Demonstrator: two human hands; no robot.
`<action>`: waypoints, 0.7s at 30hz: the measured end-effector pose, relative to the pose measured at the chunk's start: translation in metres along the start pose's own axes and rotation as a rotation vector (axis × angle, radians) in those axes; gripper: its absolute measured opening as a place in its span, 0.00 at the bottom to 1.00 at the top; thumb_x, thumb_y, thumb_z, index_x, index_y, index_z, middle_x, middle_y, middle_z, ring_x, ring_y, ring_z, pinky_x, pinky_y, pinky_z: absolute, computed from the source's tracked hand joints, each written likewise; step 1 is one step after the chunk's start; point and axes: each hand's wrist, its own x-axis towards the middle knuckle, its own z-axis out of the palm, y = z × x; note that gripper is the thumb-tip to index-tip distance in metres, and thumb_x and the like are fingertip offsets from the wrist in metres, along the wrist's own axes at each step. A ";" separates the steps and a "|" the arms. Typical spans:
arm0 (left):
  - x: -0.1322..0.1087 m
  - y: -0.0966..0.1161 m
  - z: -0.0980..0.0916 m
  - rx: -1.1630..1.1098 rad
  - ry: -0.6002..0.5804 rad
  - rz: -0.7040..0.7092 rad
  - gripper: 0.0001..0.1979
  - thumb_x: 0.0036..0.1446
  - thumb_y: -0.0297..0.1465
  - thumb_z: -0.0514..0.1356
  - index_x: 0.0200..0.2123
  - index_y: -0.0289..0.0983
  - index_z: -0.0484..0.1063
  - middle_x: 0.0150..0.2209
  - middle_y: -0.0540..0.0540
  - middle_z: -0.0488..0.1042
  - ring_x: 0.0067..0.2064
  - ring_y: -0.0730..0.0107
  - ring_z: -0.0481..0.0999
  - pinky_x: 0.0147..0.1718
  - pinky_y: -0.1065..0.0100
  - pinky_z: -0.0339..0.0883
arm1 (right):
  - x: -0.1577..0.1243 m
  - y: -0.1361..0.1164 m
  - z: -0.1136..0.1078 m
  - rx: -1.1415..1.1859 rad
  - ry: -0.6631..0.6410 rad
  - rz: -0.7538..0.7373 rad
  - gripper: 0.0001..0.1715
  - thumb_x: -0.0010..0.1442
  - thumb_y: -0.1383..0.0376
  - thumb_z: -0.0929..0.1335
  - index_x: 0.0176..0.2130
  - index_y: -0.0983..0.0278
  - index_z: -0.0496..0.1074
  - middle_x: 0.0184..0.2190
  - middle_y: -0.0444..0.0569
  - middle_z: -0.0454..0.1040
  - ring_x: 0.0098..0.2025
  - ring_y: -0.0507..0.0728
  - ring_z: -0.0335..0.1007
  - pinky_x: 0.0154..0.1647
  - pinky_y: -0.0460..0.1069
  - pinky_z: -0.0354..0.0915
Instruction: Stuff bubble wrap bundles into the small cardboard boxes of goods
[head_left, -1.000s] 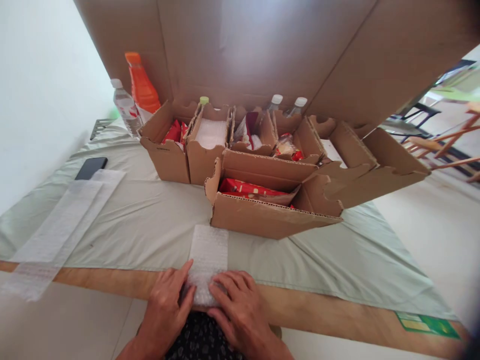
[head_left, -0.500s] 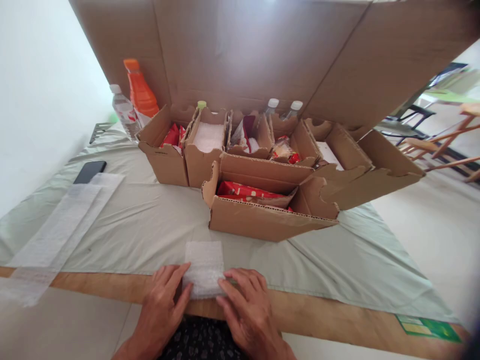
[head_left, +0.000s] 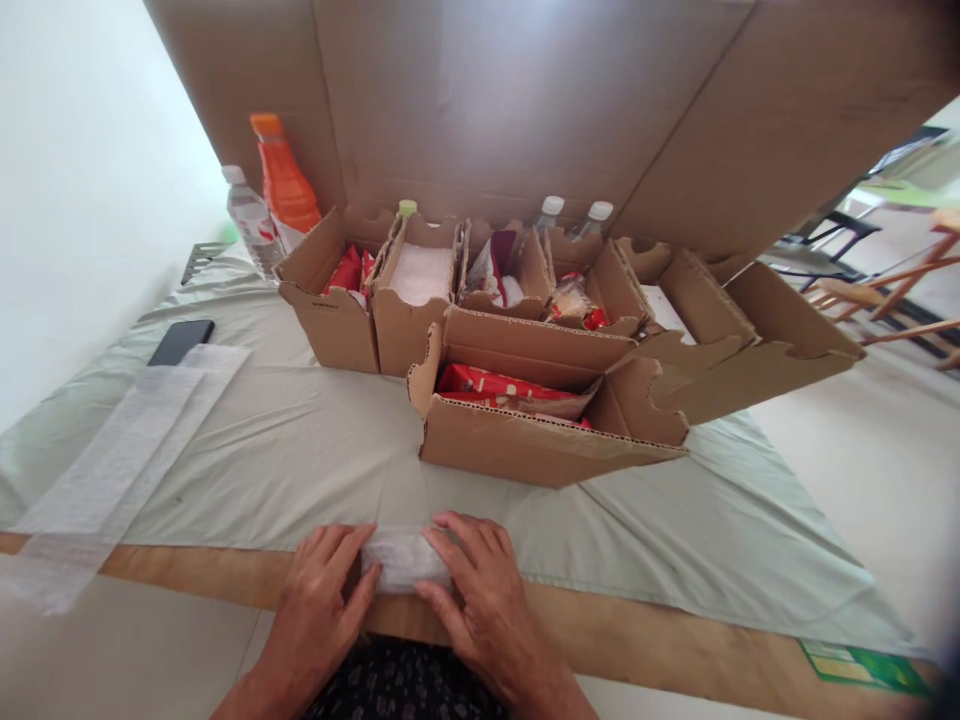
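At the table's front edge lies a small bundle of bubble wrap (head_left: 405, 556), whitish and translucent. What is inside it, if anything, cannot be made out. My left hand (head_left: 324, 590) grips its left end, thumb at the near side and fingers at the far side. On the right end my right hand (head_left: 480, 590) does the same. Just beyond them stands an open cardboard box (head_left: 517, 450) with red snack packets (head_left: 510, 383) in it. To the left, long strips of bubble wrap (head_left: 112, 455) hang over the table edge.
Behind is a row of open cardboard boxes (head_left: 337, 330) holding packets and white sheets. A black phone (head_left: 180, 342), a clear bottle (head_left: 253, 222) and an orange bottle (head_left: 287, 185) are at the left. A tall cardboard panel (head_left: 495, 100) stands at the back.
The far flap of the bubble wrap has been folded over toward me, leaving a shorter bundle. My right hand has shifted left and slightly away from me.
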 end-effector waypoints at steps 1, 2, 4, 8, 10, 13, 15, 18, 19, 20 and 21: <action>0.000 -0.002 0.001 0.013 0.014 -0.025 0.14 0.65 0.35 0.58 0.52 0.42 0.74 0.40 0.44 0.79 0.41 0.57 0.77 0.42 0.57 0.73 | 0.002 0.000 0.001 -0.019 -0.020 -0.020 0.21 0.63 0.67 0.71 0.56 0.64 0.69 0.54 0.58 0.74 0.53 0.66 0.68 0.53 0.63 0.65; -0.001 -0.003 0.001 0.006 0.027 -0.052 0.15 0.64 0.36 0.59 0.53 0.42 0.74 0.42 0.43 0.79 0.42 0.56 0.78 0.42 0.56 0.73 | 0.003 0.001 0.003 -0.031 -0.042 -0.037 0.21 0.62 0.66 0.72 0.54 0.63 0.70 0.53 0.56 0.75 0.53 0.66 0.68 0.54 0.63 0.65; -0.005 -0.003 0.000 -0.069 0.052 -0.127 0.18 0.63 0.39 0.60 0.54 0.41 0.74 0.44 0.42 0.79 0.44 0.57 0.79 0.43 0.57 0.75 | 0.007 0.004 0.010 -0.029 -0.042 -0.048 0.17 0.61 0.67 0.72 0.51 0.61 0.72 0.49 0.53 0.77 0.51 0.64 0.70 0.54 0.62 0.65; -0.019 0.012 -0.005 -0.377 0.016 -0.463 0.21 0.60 0.45 0.62 0.52 0.40 0.75 0.42 0.44 0.81 0.39 0.62 0.81 0.38 0.65 0.77 | 0.012 0.008 0.023 0.099 0.161 0.026 0.09 0.64 0.69 0.70 0.46 0.61 0.74 0.40 0.49 0.80 0.42 0.59 0.73 0.47 0.57 0.66; -0.019 0.024 -0.005 -0.552 -0.046 -0.641 0.24 0.59 0.47 0.61 0.52 0.39 0.75 0.40 0.45 0.82 0.38 0.62 0.82 0.36 0.66 0.77 | 0.011 0.004 0.025 0.172 0.220 0.050 0.09 0.65 0.69 0.69 0.46 0.62 0.73 0.39 0.49 0.81 0.41 0.58 0.74 0.45 0.56 0.67; -0.010 0.035 -0.004 -0.652 -0.100 -0.692 0.23 0.58 0.47 0.61 0.49 0.37 0.77 0.39 0.44 0.83 0.41 0.59 0.82 0.40 0.66 0.76 | 0.005 -0.005 0.017 0.246 0.153 0.019 0.11 0.62 0.69 0.71 0.46 0.61 0.73 0.41 0.49 0.80 0.42 0.59 0.74 0.46 0.57 0.67; 0.000 0.037 -0.006 -0.574 -0.124 -0.606 0.18 0.60 0.43 0.60 0.46 0.39 0.78 0.38 0.45 0.83 0.39 0.61 0.82 0.39 0.67 0.75 | -0.001 -0.008 0.005 0.261 0.080 0.020 0.18 0.58 0.67 0.73 0.49 0.61 0.73 0.47 0.52 0.79 0.47 0.61 0.73 0.50 0.58 0.67; 0.013 0.037 -0.006 -0.467 -0.243 -0.315 0.11 0.61 0.34 0.57 0.44 0.42 0.78 0.36 0.48 0.83 0.36 0.65 0.82 0.37 0.70 0.74 | -0.009 -0.005 -0.019 0.252 -0.021 0.123 0.37 0.54 0.63 0.77 0.61 0.62 0.67 0.58 0.57 0.73 0.58 0.65 0.70 0.57 0.60 0.67; 0.016 0.039 -0.005 -0.462 -0.295 -0.185 0.11 0.59 0.31 0.57 0.43 0.42 0.77 0.36 0.49 0.82 0.36 0.66 0.81 0.36 0.71 0.74 | -0.011 -0.003 -0.027 0.259 -0.066 0.152 0.42 0.54 0.63 0.77 0.64 0.61 0.64 0.60 0.57 0.73 0.59 0.65 0.69 0.58 0.59 0.67; 0.020 0.041 -0.003 -0.466 -0.329 -0.058 0.12 0.58 0.28 0.57 0.43 0.42 0.76 0.35 0.50 0.82 0.35 0.67 0.81 0.36 0.71 0.74 | -0.011 0.000 -0.035 0.272 -0.109 0.160 0.42 0.55 0.63 0.76 0.65 0.60 0.63 0.59 0.56 0.74 0.58 0.64 0.70 0.58 0.58 0.67; 0.024 0.044 -0.001 -0.473 -0.344 0.058 0.12 0.56 0.26 0.56 0.42 0.42 0.76 0.34 0.50 0.81 0.34 0.68 0.81 0.34 0.72 0.73 | -0.010 0.002 -0.043 0.287 -0.142 0.148 0.39 0.57 0.64 0.75 0.64 0.59 0.64 0.56 0.54 0.76 0.56 0.62 0.73 0.57 0.56 0.68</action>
